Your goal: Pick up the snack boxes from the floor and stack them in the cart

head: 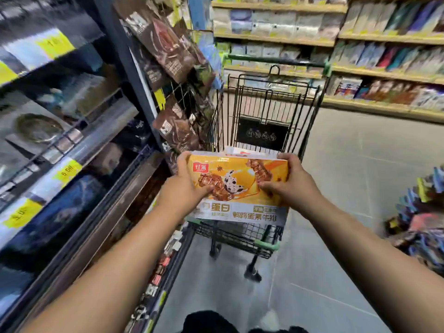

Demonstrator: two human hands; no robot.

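Snack box (237,179): orange, printed face up, held above the near end of the cart (249,102). It hides the near rim.

Left hand (185,186): grips the box's left edge, thumb on the printed face. Right hand (293,183): grips the right edge in the same way.

Cart: black wire with green trim, standing on the grey floor (336,260). The pale top of a second box (242,152) shows inside, just beyond the held one.

Surroundings: a rack of brown hanging packets (168,51) crowds the cart's left wall. Left shelves (60,140) carry yellow price tags. Stocked back shelves (384,39) stand beyond the cart. A colourful heaped display (418,212) sits at right, well apart.
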